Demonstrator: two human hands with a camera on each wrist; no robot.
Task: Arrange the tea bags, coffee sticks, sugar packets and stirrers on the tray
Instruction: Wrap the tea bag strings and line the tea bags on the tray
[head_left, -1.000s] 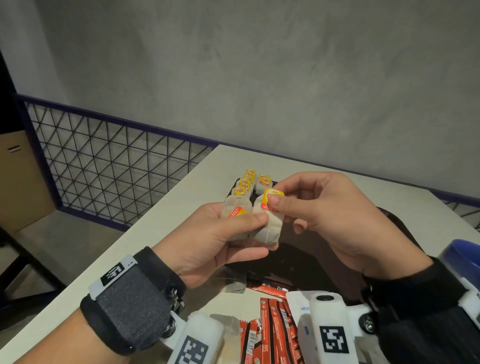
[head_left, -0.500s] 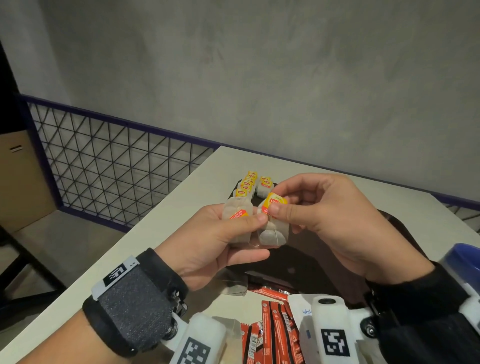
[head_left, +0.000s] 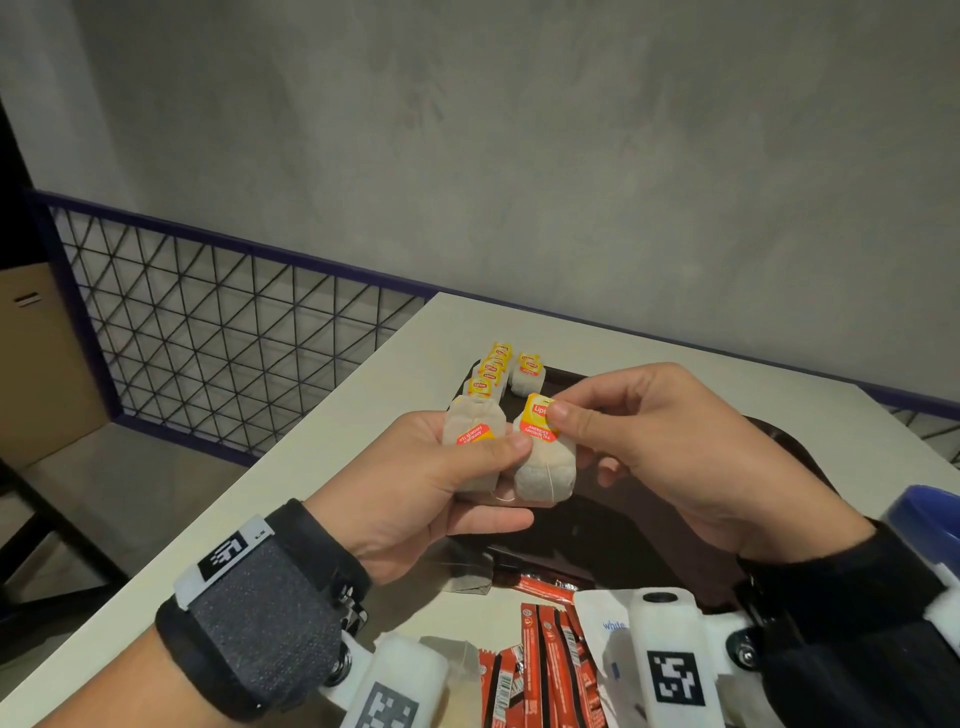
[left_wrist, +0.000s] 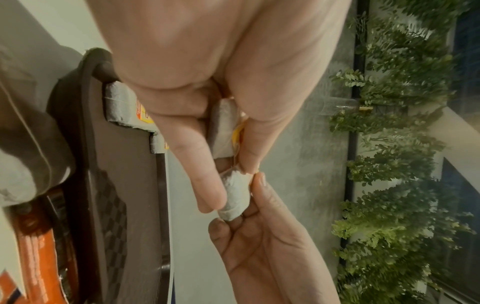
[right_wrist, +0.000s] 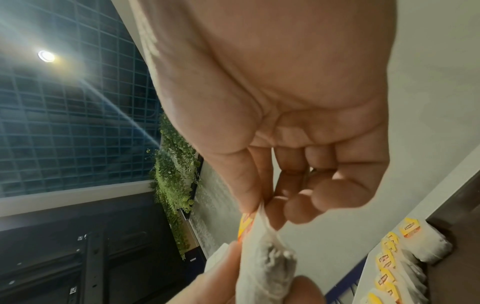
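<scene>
1. Two hands meet above a dark tray (head_left: 769, 452) on a pale bench (head_left: 322, 457).
2. The left hand (head_left: 415, 493) curls around a tea bag (head_left: 472, 447), thumb pressed on its tag.
3. The right hand (head_left: 665, 447) pinches the yellow tag (head_left: 537, 415) of a second tea bag (head_left: 545, 473), which touches the first.
4. More tea bags (head_left: 498, 369) sit in a row at the tray's far left corner.
5. Red coffee sticks (head_left: 545, 670) lie on the bench near the wrists.
</scene>
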